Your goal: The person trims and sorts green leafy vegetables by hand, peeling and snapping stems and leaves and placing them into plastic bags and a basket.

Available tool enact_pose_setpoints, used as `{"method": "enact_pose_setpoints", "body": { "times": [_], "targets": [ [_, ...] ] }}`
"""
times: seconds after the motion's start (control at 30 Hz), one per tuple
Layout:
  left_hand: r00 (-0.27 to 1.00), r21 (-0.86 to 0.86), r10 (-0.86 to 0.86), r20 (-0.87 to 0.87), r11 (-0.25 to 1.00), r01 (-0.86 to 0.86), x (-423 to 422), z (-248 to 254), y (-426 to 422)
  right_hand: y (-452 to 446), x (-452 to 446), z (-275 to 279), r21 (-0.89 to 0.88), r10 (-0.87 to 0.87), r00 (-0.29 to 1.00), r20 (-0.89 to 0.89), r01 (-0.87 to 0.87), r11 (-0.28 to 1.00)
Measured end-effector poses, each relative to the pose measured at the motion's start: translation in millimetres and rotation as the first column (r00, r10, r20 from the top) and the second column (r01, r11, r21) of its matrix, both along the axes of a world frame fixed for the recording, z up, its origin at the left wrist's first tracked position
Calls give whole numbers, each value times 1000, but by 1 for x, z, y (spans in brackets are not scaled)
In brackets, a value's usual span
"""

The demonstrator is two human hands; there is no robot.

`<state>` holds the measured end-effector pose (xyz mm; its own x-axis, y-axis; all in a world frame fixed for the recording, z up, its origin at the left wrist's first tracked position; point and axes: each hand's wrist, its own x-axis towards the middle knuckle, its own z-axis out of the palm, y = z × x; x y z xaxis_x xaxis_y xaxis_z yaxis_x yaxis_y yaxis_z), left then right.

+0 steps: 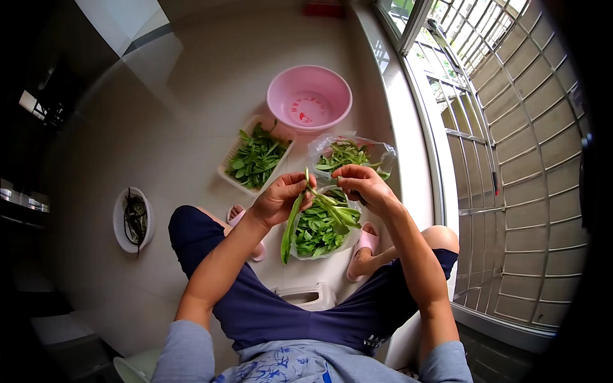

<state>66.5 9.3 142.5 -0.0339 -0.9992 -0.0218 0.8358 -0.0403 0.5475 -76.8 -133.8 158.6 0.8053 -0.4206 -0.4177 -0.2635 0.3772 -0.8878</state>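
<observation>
My left hand (281,199) is closed around a leafy green stalk (292,228), whose long leaf hangs down below the fingers. Close by on the right, my right hand (365,185) has its thumb and fingers pinched together; a bit of green shows by the fingertips, too small to name. Under both hands lies an open clear plastic bag (352,241) filled with green leaves (316,231). Just beyond my right hand, a second clear bag (383,149) holds more greens (345,155). A pale rectangular basket (232,181) of picked-looking leaves (257,155) sits beyond my left hand.
A pink basin (276,96) stands on the tiled floor at the back. On the left is a white round basket (119,223) with dark, thin strands. A white plastic stool (326,296) is between my legs. A window with metal bars (520,159) runs along the right.
</observation>
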Motion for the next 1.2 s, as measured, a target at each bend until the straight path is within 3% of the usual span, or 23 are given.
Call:
{"method": "enact_pose_setpoints", "body": {
  "times": [0.07,0.1,0.2,0.23,0.3,0.4,0.47,0.53,0.7,0.83,0.9,0.93,1.0,1.13,1.2],
  "targets": [
    [1000,-3,8,22,1000,-8,-1,3,0,6,-3,21,-81,-25,999,36,28,996],
    [999,-11,20,39,1000,-20,-1,4,0,7,-5,29,-211,-98,994,56,107,972],
    [1000,-41,-22,10,999,22,1,1,-1,11,-16,51,-192,-132,970,205,172,966],
    [1000,-44,-17,7,999,18,1,1,-1,13,-21,57,-159,-15,970,243,55,986],
    [998,-8,38,48,999,-38,1,0,-3,23,-28,72,-179,309,951,27,-299,937],
    [978,73,136,155,986,-149,-2,-1,-5,46,-18,47,-169,372,917,-142,-393,904],
    [956,103,178,235,973,-206,-3,3,-4,53,-15,30,76,259,966,-19,-257,963],
    [927,86,209,310,965,-246,-3,2,-5,57,-12,18,297,153,987,51,-161,941],
    [807,49,272,525,937,-347,-7,6,-8,59,-5,12,420,75,996,52,-90,903],
    [752,26,314,580,915,-402,-10,8,-8,49,-2,-4,503,73,992,100,-114,857],
    [732,14,347,586,899,-437,-14,7,-9,51,1,-7,514,-95,995,-7,85,854],
    [713,5,377,592,882,-471,-16,7,-9,53,3,-6,513,-96,995,-6,86,854],
    [717,5,393,575,875,-484,-19,6,-9,58,4,-2,469,-334,940,-72,328,820],
    [770,73,378,514,875,-478,-13,2,-8,46,-4,-12,307,-263,962,-77,274,911],
    [815,126,367,449,877,-464,-6,0,-7,40,-6,-7,-17,-267,963,18,268,963]
  ]
}}
